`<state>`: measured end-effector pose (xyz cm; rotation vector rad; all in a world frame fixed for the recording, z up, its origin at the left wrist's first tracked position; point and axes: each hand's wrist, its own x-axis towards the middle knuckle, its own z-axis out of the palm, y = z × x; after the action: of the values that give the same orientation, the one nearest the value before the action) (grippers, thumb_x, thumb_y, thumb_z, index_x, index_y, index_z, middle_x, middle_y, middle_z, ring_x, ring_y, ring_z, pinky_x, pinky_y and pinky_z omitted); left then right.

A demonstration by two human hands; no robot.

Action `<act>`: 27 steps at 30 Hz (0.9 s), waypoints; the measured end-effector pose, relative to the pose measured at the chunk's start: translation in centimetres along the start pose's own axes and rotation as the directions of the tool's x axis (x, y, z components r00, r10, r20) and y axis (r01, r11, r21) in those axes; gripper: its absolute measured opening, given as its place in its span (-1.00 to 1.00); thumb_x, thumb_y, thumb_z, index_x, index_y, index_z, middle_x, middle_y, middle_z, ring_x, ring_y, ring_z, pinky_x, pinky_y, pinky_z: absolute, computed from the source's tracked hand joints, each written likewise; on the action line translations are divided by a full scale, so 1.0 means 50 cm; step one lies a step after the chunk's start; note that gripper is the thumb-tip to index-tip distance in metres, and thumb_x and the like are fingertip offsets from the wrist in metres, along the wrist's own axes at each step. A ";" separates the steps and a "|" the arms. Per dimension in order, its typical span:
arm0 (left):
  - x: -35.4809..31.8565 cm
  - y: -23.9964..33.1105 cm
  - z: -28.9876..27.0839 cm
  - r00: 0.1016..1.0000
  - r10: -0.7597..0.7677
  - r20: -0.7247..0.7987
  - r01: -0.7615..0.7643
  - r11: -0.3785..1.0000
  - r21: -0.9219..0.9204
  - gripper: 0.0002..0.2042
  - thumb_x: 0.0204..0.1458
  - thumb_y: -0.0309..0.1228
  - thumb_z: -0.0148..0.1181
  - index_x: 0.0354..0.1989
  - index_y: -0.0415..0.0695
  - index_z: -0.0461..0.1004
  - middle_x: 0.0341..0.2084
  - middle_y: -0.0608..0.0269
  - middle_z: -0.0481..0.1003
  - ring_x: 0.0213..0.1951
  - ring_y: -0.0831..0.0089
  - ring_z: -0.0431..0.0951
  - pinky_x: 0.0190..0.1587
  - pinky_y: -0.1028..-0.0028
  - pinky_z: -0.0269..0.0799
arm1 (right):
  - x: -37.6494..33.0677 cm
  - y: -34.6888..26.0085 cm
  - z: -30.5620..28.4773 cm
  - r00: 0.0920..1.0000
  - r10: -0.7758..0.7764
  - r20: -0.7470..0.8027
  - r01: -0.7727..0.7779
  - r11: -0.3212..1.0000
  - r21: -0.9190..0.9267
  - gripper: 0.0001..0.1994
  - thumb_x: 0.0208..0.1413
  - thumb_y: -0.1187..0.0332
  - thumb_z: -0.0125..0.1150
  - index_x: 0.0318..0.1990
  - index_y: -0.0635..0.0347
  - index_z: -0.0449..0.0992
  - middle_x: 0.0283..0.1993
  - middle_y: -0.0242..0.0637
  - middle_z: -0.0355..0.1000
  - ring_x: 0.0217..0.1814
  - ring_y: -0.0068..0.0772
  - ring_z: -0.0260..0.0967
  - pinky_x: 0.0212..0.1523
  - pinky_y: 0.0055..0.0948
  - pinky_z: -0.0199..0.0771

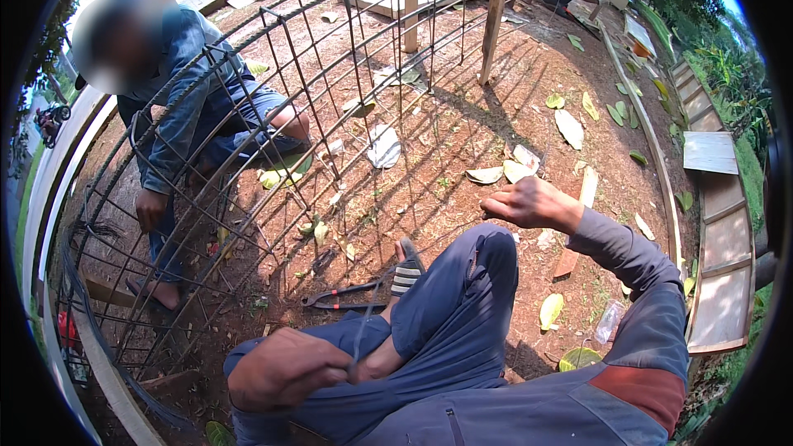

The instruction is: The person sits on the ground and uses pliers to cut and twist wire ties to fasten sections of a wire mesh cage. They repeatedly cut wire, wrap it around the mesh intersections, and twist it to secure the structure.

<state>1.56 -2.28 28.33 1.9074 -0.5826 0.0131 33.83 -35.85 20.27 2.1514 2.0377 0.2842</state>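
My left hand (289,367) is low in front of my lap, slightly blurred, its fingers closed on a thin grey wire (363,326) that rises past my shin. My right hand (533,202) is raised beyond my bent knee, fingers curled closed; whatever they may hold is hidden. On the soil by my sandalled foot lies a pair of tie-wire nippers (343,299) with dark and orange handles. A long rebar cage (318,74) of bars and square stirrups stretches from the near left to the far middle, apart from both hands.
A co-worker (178,74) squats at the left beside the cage, one hand hanging near its bars. Wooden posts (496,21) stand at the far end. Dry leaves (570,128) and a wood offcut (578,219) lie on the soil. Wooden panels (720,281) line the right edge.
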 end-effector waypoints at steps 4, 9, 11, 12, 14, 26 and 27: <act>-0.032 -0.197 -0.019 0.824 -0.466 -0.322 0.542 0.485 0.686 -0.83 0.21 -0.40 0.07 -0.21 -0.24 0.53 -0.59 -0.02 0.56 -0.49 -0.02 0.62 -0.43 0.08 0.47 | 0.020 -0.019 -0.073 0.978 -0.008 -0.207 0.036 0.991 0.132 -0.85 0.17 0.33 0.20 -0.15 0.06 0.41 -0.49 -0.41 0.38 -0.48 -0.33 0.53 -0.53 -0.32 0.53; -0.011 -0.138 0.128 0.674 -0.319 0.666 0.334 0.936 0.111 -0.79 0.33 -0.30 0.04 -0.05 -0.16 0.49 -0.40 -0.08 0.60 -0.30 -0.09 0.62 -0.25 0.09 0.52 | 0.012 0.020 -0.074 0.983 0.062 -0.172 -0.044 0.994 0.105 -0.88 0.27 0.32 0.13 -0.10 0.04 0.47 -0.42 -0.36 0.46 -0.41 -0.27 0.54 -0.48 -0.27 0.57; 0.014 -0.047 0.070 0.755 -0.145 0.640 0.238 0.969 -0.062 -0.80 0.38 -0.32 0.00 -0.07 -0.20 0.45 -0.49 -0.02 0.55 -0.40 -0.02 0.60 -0.34 0.16 0.49 | -0.006 0.024 -0.051 0.989 0.034 -0.146 -0.015 0.991 0.132 -0.88 0.28 0.30 0.12 -0.09 0.04 0.47 -0.39 -0.34 0.47 -0.36 -0.28 0.55 -0.45 -0.27 0.58; 0.009 -0.021 0.022 0.808 -0.104 0.581 0.208 0.971 -0.115 -0.80 0.38 -0.34 0.00 -0.10 -0.23 0.44 -0.53 -0.01 0.52 -0.43 0.04 0.61 -0.39 0.20 0.47 | -0.018 0.035 -0.040 0.993 0.024 -0.120 -0.005 0.987 0.161 -0.87 0.28 0.30 0.14 -0.09 0.06 0.46 -0.38 -0.31 0.45 -0.31 -0.27 0.54 -0.42 -0.24 0.59; -0.016 0.028 -0.045 0.995 -0.075 -0.062 0.086 0.974 0.208 -0.81 0.38 -0.36 -0.02 -0.19 -0.25 0.41 -0.62 0.17 0.45 -0.61 0.34 0.50 -0.53 0.36 0.32 | -0.033 0.061 -0.051 0.976 0.001 -0.218 0.022 0.994 0.103 -0.76 0.26 0.26 0.22 0.01 0.09 0.50 -0.32 -0.34 0.51 -0.29 -0.27 0.57 -0.40 -0.30 0.61; -0.166 -0.324 -0.105 0.500 -0.100 -0.860 0.803 0.426 0.417 -0.81 0.32 -0.38 -0.04 -0.16 -0.16 0.50 -0.48 -0.01 0.52 -0.41 -0.08 0.50 -0.29 0.10 0.36 | -0.285 0.207 -0.127 0.871 0.475 -0.125 -0.479 0.878 0.003 -0.87 0.32 0.23 0.18 -0.17 0.05 0.49 -0.28 -0.36 0.61 -0.30 -0.25 0.63 -0.42 -0.30 0.58; -0.195 -0.355 -0.112 0.484 -0.093 -0.870 0.831 0.358 0.425 -0.82 0.32 -0.38 -0.04 -0.16 -0.16 0.50 -0.48 -0.01 0.52 -0.41 -0.08 0.50 -0.28 0.09 0.36 | -0.337 0.222 -0.125 0.823 0.557 -0.111 -0.554 0.830 0.058 -0.92 0.30 0.31 0.18 -0.15 0.05 0.54 -0.26 -0.33 0.65 -0.26 -0.22 0.65 -0.35 -0.25 0.61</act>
<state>1.56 11.56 12.53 2.6699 0.8669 0.7692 42.17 -53.37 28.66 2.7678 1.4061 0.4746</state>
